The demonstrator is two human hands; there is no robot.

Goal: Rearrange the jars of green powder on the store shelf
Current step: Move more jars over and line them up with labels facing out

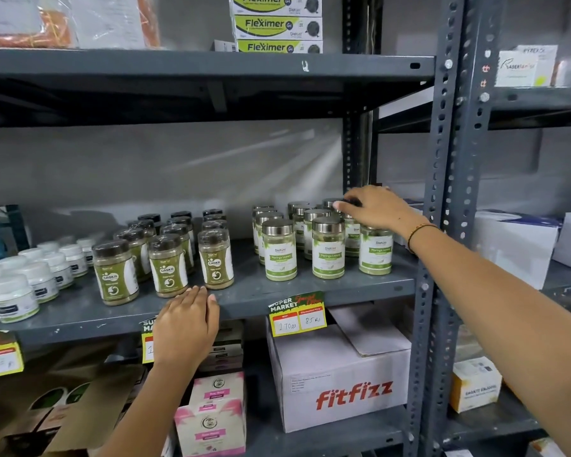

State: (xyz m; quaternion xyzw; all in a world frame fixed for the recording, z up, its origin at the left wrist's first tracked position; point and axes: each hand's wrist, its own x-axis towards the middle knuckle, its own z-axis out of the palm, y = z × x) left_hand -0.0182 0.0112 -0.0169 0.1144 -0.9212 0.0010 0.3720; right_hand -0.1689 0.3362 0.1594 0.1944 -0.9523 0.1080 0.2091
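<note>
On the grey metal shelf [327, 293], middle tier, right half: clear cylindrical jars of green powder [327, 250] with brushed silver lids and white-green "Moringa Leaves" labels. Three stand in the near row; behind them the rows run back toward the wall, about a dozen in all, far ones partly hidden. Right hand [374, 206] reaches over the far right jars, fingers curled down around a dark cap, closed on it; the jar under the palm is hidden, so I cannot tell which one it belongs to. A thin dark band circles that wrist.

Left half: dark-lidded jars [168, 267] of olive powder, shrink-wrapped and glossy, "Gaska" labels, three near and roughly nine further back. Far left, squat white tubs [14, 298], more than ten.

Left hand [187, 324] lies flat on the shelf's front lip, fingers spread, holding nothing, fingertips just short of the near Gaska jars.

Bare shelf strip runs between the two jar groups and along the front edge. Perforated upright [442, 209] bounds the right side. A yellow price tag [297, 318] hangs below the moringa jars, above a white "fitfizz" carton [343, 384].
</note>
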